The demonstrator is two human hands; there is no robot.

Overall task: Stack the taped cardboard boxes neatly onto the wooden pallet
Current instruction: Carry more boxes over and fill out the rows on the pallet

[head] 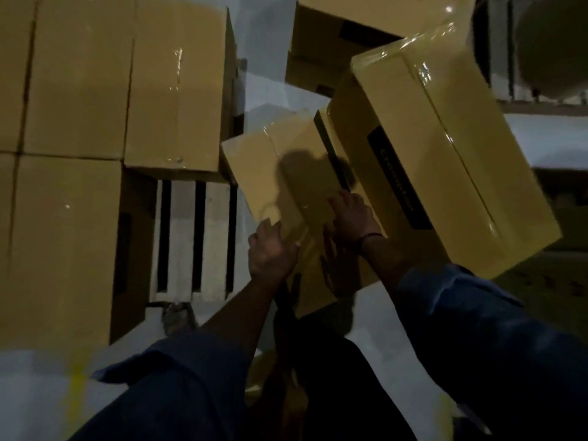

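A taped cardboard box [286,179] lies tilted in the middle of the head view, to the right of the pallet. My left hand [270,249] grips its near left edge, fingers curled over the rim. My right hand [353,214] rests on its right side, fingers reaching into the gap beside a larger taped box [445,154] that leans against it. The wooden pallet [187,237] shows bare slats at centre left. Several taped boxes [95,90] stand stacked on it at the left.
More cardboard boxes [321,43] lie at the top centre on the pale floor [47,393]. A shelf edge [541,109] and a round pale object [553,43] sit at the top right. A yellow floor mark is at the bottom left. The scene is dim.
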